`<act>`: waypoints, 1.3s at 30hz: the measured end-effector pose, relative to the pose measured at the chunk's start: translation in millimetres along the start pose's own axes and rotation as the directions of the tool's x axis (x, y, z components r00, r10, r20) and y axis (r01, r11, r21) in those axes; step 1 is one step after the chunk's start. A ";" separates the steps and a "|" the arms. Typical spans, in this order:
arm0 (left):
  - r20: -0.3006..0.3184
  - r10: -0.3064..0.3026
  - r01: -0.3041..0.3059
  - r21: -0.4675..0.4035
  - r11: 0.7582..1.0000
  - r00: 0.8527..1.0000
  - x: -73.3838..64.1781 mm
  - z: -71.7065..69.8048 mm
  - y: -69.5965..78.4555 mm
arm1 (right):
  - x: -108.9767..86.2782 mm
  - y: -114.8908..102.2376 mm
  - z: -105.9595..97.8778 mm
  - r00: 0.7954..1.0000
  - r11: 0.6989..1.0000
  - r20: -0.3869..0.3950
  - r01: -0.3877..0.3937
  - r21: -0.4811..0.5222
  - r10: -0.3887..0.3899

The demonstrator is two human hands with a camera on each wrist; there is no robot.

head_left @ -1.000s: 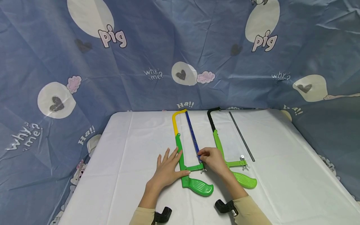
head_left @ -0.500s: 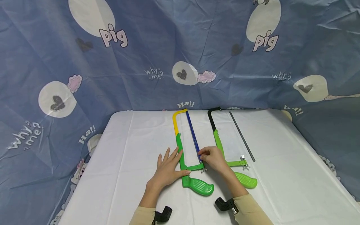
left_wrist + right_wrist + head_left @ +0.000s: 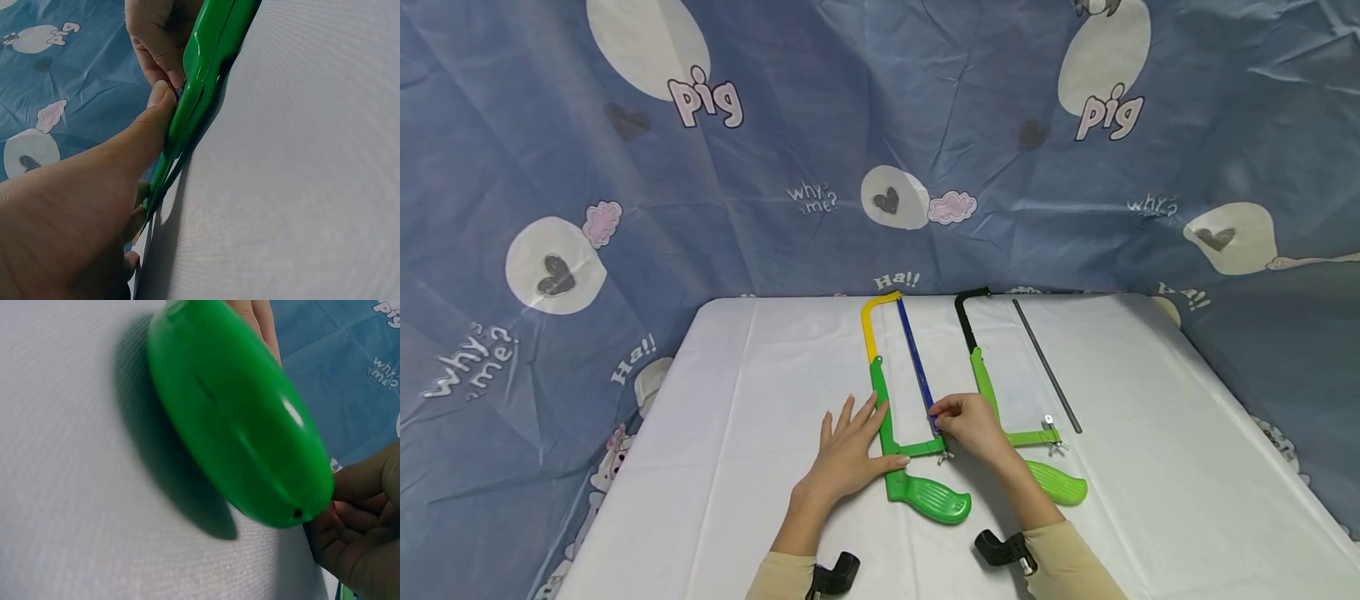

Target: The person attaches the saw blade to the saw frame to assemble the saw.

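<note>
Your right hand [image 3: 970,423] pinches the blue blade [image 3: 916,357] near its lower end; your left hand [image 3: 844,454] lies spread against the saw [image 3: 881,385] on the table [image 3: 775,375]. Beside it, a second saw [image 3: 985,382] lies partly behind your right arm, then a grey strip [image 3: 1047,365]. Your saw points lengthwise away, green handle [image 3: 938,500] nearest, yellow end farthest.

Green handle [image 3: 240,419] (glossy), right hand [image 3: 365,531] near, white cloth [image 3: 75,500]
</note>
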State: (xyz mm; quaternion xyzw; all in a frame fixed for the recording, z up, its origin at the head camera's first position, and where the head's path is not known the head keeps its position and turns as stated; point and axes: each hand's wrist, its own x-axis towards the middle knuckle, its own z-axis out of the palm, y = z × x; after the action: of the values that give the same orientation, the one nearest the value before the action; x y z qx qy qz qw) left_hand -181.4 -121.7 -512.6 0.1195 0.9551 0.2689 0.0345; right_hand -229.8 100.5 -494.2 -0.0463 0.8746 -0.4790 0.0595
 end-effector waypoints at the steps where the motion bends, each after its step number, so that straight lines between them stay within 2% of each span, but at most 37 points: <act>1: 0.001 -0.001 0.001 0.000 1.000 1.000 -0.1 0.3 0.0 | -0.5 -0.1 0.0 1.000 1.000 0.000 -0.001 -0.004 0.001; 4: 0.014 -0.011 0.011 0.004 1.000 1.000 -0.2 0.4 -0.1 | -2.4 -0.8 -0.3 1.000 1.000 0.001 -0.005 -0.016 0.005; 16: -0.004 -0.006 0.006 -0.001 1.000 1.000 -0.6 1.4 0.4 | -6.5 -0.5 -1.3 1.000 0.999 -0.002 0.014 -0.052 -0.014; 27: -0.003 -0.013 0.013 0.000 1.000 1.000 -1.5 -0.5 3.0 | -10.6 -1.2 -6.1 0.995 0.984 0.004 0.094 -0.149 -0.095; 30: -0.004 -0.013 0.013 -0.002 1.000 1.000 -1.7 -0.6 2.9 | -16.1 -3.9 -10.3 0.993 0.978 0.029 0.114 -0.173 -0.110; 34: -0.002 -0.013 0.013 -0.003 1.000 1.000 -1.7 -0.6 2.5 | -26.6 -8.6 -15.5 0.982 0.954 0.087 0.185 -0.237 -0.169; 39: -0.002 -0.014 0.014 -0.006 1.000 1.000 -1.8 -0.9 3.0 | -39.2 -12.7 -17.8 0.958 0.885 0.129 0.285 -0.369 -0.255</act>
State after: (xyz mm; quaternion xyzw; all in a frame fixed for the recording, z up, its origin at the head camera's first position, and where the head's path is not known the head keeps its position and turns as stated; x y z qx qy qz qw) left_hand -179.2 -120.2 -510.3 0.1125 0.9552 0.2716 0.0357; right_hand -193.4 113.9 -471.7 -0.1967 0.9334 -0.2997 0.0158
